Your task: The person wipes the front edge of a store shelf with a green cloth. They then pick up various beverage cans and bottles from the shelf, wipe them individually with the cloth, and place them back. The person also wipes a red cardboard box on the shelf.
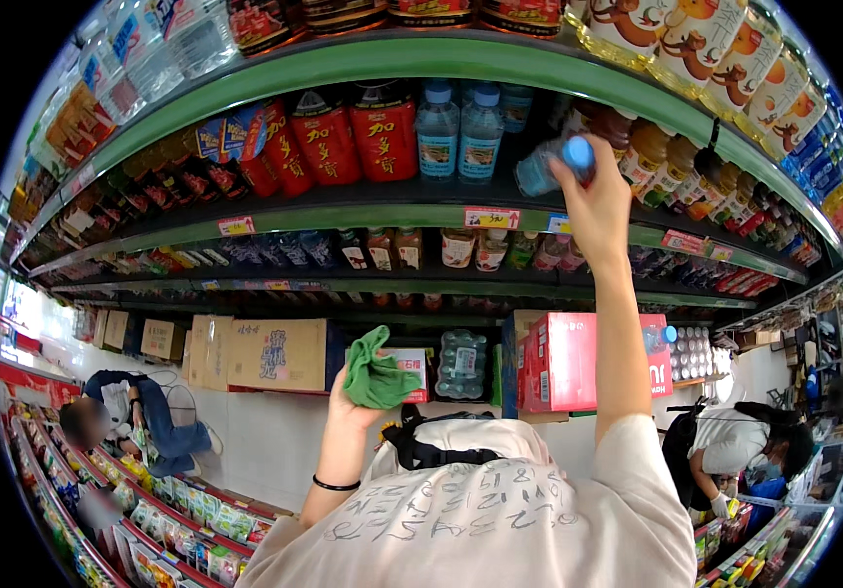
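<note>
My right hand (596, 191) reaches up to a shelf, its fingers wrapped round the upper part of a clear blue water bottle (539, 169). That bottle is tilted, with its blue cap toward me and its base over the shelf board. Just left of it, two matching blue water bottles (481, 137) stand upright at the shelf front. Lower down, my left hand (346, 400) holds a crumpled green cloth (380, 370) in front of my body, well away from the shelf.
Red drink bottles (384, 137) stand to the left on this shelf, orange drink bottles (649, 155) to the right. A green shelf edge (382, 71) runs overhead. Below lie cardboard boxes (277, 353) and a red carton (566, 363). Other people crouch or bend at left (162, 421) and right (740, 446).
</note>
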The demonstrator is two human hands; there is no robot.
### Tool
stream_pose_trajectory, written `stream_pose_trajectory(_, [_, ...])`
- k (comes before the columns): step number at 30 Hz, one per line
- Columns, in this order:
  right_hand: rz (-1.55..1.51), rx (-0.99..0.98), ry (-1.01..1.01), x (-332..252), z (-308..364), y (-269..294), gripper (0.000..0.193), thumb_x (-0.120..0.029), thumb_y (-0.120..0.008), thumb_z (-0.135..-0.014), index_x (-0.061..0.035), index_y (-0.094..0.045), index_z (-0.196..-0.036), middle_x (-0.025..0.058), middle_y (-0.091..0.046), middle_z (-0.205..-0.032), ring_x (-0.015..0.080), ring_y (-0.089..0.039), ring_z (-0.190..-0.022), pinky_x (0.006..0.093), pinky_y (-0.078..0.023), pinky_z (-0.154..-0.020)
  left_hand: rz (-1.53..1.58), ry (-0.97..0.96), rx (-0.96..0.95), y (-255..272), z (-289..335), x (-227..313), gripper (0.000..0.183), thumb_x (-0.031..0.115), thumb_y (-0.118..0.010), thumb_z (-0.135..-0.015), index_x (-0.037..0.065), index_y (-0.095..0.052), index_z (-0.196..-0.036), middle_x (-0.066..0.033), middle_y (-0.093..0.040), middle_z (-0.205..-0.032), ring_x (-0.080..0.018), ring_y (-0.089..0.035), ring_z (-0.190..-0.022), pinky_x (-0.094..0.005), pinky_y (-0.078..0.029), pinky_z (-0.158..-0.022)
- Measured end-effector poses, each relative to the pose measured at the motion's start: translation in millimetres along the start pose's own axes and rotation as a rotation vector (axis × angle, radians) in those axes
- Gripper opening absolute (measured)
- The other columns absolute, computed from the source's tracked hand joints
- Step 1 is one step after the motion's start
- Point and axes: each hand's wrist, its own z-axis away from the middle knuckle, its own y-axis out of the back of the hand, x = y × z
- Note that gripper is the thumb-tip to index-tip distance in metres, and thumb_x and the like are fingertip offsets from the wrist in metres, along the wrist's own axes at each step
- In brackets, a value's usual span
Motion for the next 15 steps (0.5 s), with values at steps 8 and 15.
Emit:
stream_pose_trajectory(8, [0.253,-0.052,0.169,82.3,-118.5,-72.0,0.042,-0.033,-0.073,-0.088,0.001,-0.064,-0.111,0.0199,-0.069,-0.103,0.0361,-0.065,-0.095,0.0423,-0.05,-0.083,0.195,-0.174,0.07,68.3,31.4,35.5,0.027,0.028,-0.05,-0.099,0.011,-0.068,-0.109,-0.0074,-0.071,-0.099,-0.029,-0.066,-0.096,-0.0542,-0.051,-0.095])
stream_pose_trajectory(15, [0.228,-0.014,0.254,95.4,-141.2,-95.0,0.054,-0.037,-0.075,-0.084,-0.0032,-0.061,-0.124,0.0177,-0.062,-0.125,0.035,-0.056,-0.117,0.0431,-0.042,-0.1,0.191,-0.224,0.045,58.4,27.0,38.0,0.028,0.028,-0.049,-0.1,0.01,-0.068,-0.109,-0.0032,-0.071,-0.093,-0.0268,-0.068,-0.095,-0.0501,-0.051,-0.097])
